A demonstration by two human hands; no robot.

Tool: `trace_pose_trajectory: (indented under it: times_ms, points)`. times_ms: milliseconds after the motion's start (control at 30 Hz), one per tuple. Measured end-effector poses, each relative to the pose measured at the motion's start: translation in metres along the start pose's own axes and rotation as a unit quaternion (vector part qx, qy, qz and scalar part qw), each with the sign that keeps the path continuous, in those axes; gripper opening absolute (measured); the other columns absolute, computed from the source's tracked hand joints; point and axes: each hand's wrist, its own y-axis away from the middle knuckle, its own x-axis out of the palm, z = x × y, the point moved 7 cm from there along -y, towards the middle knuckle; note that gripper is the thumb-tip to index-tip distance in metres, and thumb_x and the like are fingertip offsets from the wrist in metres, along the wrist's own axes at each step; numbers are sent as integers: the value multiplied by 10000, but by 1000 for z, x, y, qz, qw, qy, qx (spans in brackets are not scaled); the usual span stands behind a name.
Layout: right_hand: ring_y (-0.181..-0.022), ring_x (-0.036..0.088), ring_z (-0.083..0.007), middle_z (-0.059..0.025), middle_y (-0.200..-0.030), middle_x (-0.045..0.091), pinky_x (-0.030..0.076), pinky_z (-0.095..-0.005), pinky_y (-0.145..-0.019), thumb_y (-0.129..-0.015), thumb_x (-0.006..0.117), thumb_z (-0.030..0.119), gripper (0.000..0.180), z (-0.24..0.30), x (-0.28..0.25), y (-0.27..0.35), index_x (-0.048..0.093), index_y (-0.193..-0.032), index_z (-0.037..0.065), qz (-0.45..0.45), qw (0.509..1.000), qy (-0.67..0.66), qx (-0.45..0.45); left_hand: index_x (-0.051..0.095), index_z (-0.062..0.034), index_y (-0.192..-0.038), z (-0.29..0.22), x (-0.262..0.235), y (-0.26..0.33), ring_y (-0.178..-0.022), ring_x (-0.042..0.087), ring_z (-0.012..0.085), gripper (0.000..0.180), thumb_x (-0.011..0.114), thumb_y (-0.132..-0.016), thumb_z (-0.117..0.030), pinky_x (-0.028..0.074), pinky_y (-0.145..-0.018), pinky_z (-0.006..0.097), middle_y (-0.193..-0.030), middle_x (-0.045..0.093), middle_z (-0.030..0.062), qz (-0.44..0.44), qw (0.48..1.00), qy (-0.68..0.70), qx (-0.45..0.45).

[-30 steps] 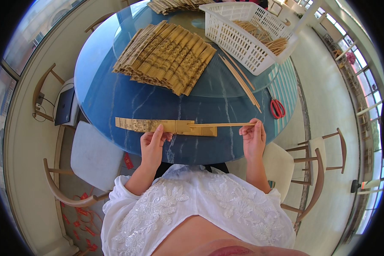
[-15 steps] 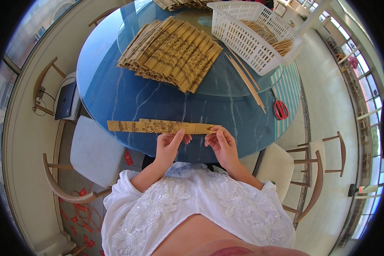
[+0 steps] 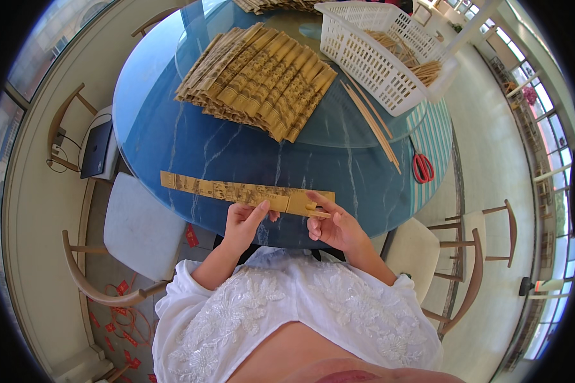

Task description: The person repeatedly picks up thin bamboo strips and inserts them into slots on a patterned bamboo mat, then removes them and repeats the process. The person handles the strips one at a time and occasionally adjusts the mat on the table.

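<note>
A long, narrow gold paper chopstick sleeve (image 3: 227,189) with dark printed pictures lies across in front of me, above the near table edge. My left hand (image 3: 244,223) is closed on it near its right part, thumb on top. Short pale ends of chopsticks (image 3: 319,214) stick out at the sleeve's right end. My right hand (image 3: 338,226) is there, its fingers bent around those ends and one finger stretched over the sleeve. How firmly the right fingers grip is partly hidden.
A thick stack of similar gold sleeves (image 3: 255,76) lies on the blue round table (image 3: 236,150). Right of it are loose chopsticks (image 3: 370,124), a white plastic basket (image 3: 370,70) holding more chopsticks, and red-handled scissors (image 3: 422,167) on a striped cloth (image 3: 436,137). Chairs stand on both sides.
The sleeve's left end has tilted up and its right end now shows broader, with pale stick ends visible. My right hand has shifted slightly down and right, one finger now stretched out.
</note>
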Motion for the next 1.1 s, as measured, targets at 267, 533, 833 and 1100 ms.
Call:
trace_pose_trajectory:
  times_ms: [267,533,833,1100]
  points:
    - [-894,549,-215,-146,-1019,560,461,-364,-810,-874,591,194,458,-6,-10,4,477,-1244,-50,53,997,47,16,621,42,-946,5,-2,-1,-735,596,152,196,505,-922,-114,469,-664,281,-849,646,112,29,994,95,-43]
    - [-874,571,-217,-153,-979,587,472,-351,-776,-871,596,190,397,-4,-10,2,535,-1169,-65,-13,984,179,19,624,41,-959,11,8,2,-733,595,143,195,504,-923,-109,474,-671,274,-842,647,99,60,995,18,-81]
    - [-828,597,-206,-132,-890,622,491,-329,-753,-897,553,141,251,-3,-16,0,591,-1037,-64,-111,941,321,-10,624,33,-949,18,7,-1,-718,584,128,164,513,-916,-82,473,-664,258,-827,642,88,38,998,-9,-57]
    - [-789,602,-150,-98,-868,630,492,-268,-740,-893,536,60,186,8,-20,3,604,-1023,-54,-172,910,378,16,609,39,-976,24,5,-2,-736,598,148,148,533,-902,-64,486,-666,268,-862,644,106,51,995,-74,-32]
